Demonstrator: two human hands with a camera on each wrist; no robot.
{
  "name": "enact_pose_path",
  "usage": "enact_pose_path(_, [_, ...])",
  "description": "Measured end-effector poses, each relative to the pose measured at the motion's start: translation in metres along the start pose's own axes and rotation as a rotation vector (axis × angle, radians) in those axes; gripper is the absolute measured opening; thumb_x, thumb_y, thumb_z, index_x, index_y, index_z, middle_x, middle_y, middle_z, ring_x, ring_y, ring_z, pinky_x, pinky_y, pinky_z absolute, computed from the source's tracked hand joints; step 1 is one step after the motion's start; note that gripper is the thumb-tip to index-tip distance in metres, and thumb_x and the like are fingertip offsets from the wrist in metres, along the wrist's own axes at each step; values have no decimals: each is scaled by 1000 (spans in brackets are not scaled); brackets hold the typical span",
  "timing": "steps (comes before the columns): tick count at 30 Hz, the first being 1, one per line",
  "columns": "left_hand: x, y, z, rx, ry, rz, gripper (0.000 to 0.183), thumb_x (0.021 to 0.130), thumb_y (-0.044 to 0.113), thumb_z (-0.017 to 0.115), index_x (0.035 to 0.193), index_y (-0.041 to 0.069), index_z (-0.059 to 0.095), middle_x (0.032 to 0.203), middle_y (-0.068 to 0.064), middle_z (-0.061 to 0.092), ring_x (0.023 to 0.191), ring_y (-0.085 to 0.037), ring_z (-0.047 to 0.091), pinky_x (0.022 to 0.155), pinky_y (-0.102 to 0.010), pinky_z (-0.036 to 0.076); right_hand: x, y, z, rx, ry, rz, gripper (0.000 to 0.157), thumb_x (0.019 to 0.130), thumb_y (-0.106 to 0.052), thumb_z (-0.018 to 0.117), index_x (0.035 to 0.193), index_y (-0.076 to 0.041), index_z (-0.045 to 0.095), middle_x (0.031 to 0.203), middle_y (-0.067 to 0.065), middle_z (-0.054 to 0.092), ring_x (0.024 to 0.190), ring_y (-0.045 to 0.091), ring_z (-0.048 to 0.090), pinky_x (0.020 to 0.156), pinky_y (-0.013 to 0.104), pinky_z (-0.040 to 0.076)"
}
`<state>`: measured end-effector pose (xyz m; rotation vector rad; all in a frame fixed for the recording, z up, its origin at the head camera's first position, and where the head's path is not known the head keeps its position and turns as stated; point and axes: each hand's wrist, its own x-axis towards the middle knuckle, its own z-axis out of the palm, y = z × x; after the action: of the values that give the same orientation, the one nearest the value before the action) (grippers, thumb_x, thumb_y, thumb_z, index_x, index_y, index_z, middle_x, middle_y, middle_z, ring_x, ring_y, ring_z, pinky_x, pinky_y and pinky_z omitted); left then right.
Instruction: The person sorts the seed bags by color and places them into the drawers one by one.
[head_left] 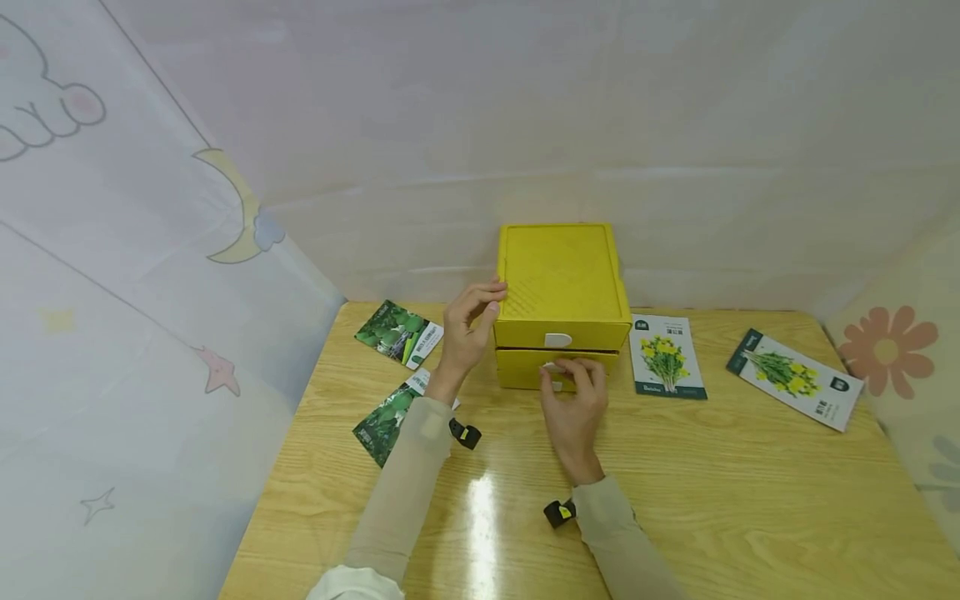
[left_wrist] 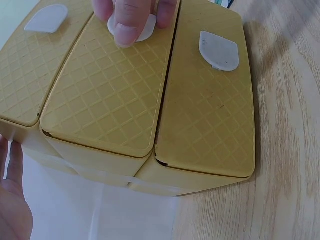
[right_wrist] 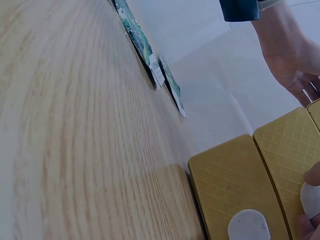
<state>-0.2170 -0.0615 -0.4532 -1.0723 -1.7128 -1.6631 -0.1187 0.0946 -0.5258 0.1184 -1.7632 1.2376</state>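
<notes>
A yellow box with three stacked drawers (head_left: pixel 561 275) stands on the table against the back wall. Its fronts carry a diamond pattern and white tab handles, such as the bottom drawer's handle (left_wrist: pixel 219 51). My right hand (head_left: pixel 576 408) pinches the white handle (left_wrist: pixel 146 29) of the middle drawer between thumb and fingers. That drawer looks slightly forward of the top one in the left wrist view. Meanwhile my left hand (head_left: pixel 468 329) rests its fingertips against the box's left side, near the top edge, the fingers loosely bent.
Two green seed packets (head_left: pixel 396 327) lie left of the box, the nearer one partly hidden under my left forearm. Right of the box are a yellow-flower packet (head_left: pixel 666 358) and another such packet (head_left: pixel 797 379) near the table's right edge. Printed cloth walls (head_left: pixel 420 125) enclose the table.
</notes>
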Motion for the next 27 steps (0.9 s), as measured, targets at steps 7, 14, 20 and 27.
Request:
enact_pose_path(7, [0, 2, -1, 7, 4, -12, 20, 88, -20, 51, 103, -16, 63, 110, -33, 59, 117, -51, 51, 93, -43, 50, -10, 22, 1, -9, -4, -8, 26, 67, 11, 83, 88, 5, 69, 89, 22, 52, 76, 33, 58, 76, 14, 47])
enact_pose_path(14, [1, 2, -1, 1, 5, -7, 19, 89, -18, 51, 103, -16, 63, 111, -34, 59, 117, -52, 51, 93, -45, 50, -15, 30, -1, -16, -27, 6, 23, 72, 0, 84, 91, -2, 71, 93, 16, 54, 80, 30, 58, 76, 19, 48])
enact_pose_path(20, [1, 3, -1, -1, 1, -10, 20, 88, -20, 51, 103, -17, 63, 111, -35, 58, 117, -53, 50, 92, -48, 50, -10, 12, -3, -3, -18, -11, 24, 69, 11, 81, 89, 5, 68, 91, 23, 52, 77, 36, 56, 74, 19, 47])
enact_pose_path(27, [1, 3, -1, 4, 5, -17, 20, 88, -20, 51, 103, -17, 63, 111, -34, 59, 117, -52, 50, 92, -49, 50, -4, -13, -7, 73, -21, 12, 24, 68, 21, 76, 87, 12, 65, 91, 30, 49, 75, 38, 58, 73, 20, 53])
